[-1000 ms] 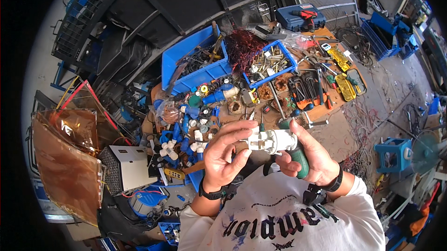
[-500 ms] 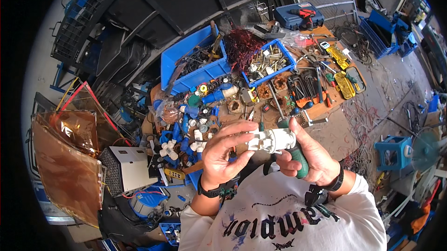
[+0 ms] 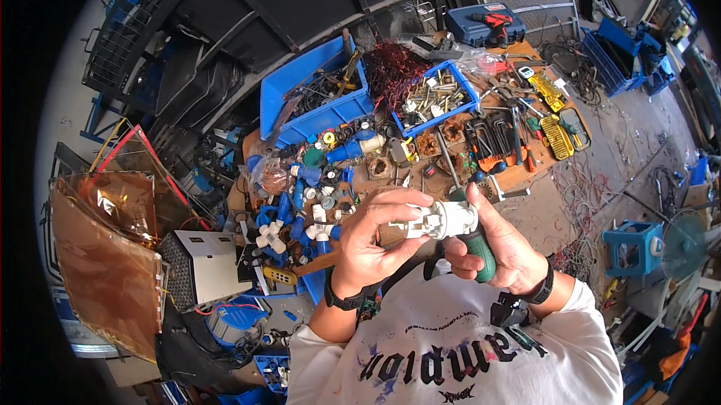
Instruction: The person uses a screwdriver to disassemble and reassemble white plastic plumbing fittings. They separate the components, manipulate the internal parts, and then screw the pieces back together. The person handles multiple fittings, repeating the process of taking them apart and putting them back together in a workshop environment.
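Hands above a cluttered tabletop (image 3: pixel 541 202): left hand (image 3: pixel 372 243) pinches a white plastic fitting (image 3: pixel 439 221), right hand (image 3: pixel 499 251) grips it plus a green-handled tool (image 3: pixel 479 253); the fitting looks partly assembled, work apparently unfinished.

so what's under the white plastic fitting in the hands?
Under the white plastic fitting sits a green-handled tool, gripped by the right hand; left hand pinches the fitting's end. The tool's tip is covered, as is the workbench below.

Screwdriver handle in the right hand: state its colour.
Dark green; the screwdriver handle shows best in the head view, gripped by the right hand.
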### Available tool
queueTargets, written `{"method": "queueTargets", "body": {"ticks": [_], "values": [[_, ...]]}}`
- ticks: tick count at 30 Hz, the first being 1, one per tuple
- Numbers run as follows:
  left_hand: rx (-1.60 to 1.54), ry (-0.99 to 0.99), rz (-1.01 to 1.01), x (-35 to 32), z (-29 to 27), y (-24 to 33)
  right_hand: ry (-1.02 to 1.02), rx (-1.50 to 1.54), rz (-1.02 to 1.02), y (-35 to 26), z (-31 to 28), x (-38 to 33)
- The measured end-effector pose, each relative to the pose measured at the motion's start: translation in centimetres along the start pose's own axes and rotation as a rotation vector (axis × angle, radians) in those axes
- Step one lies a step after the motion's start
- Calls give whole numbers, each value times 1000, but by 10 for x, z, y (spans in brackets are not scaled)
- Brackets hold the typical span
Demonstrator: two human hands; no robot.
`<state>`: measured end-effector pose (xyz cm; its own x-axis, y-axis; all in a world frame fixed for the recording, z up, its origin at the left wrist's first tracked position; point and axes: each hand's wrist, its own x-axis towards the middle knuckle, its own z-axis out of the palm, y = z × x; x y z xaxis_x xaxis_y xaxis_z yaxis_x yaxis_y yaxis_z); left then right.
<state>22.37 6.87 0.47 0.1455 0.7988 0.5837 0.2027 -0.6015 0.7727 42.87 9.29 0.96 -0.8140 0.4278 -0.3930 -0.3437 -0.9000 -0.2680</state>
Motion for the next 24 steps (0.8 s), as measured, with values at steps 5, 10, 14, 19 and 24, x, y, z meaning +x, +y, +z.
{"method": "queueTargets", "body": {"ticks": [5,10,14,19,24], "values": [[-56,3,-18,-1,2,-1,59,-72,-68,1,-2,1],[-270,92,-146,-5,7,-1,22,-263,-218,2,-9,-1],[-383,156,-246,-9,9,-1,72,-445,-535,3,-5,-4],[-405,149,-272,-9,12,-2,209,-656,-740,3,7,-9],[-478,139,-311,-9,15,0,252,-732,-769,4,9,-12]]}}
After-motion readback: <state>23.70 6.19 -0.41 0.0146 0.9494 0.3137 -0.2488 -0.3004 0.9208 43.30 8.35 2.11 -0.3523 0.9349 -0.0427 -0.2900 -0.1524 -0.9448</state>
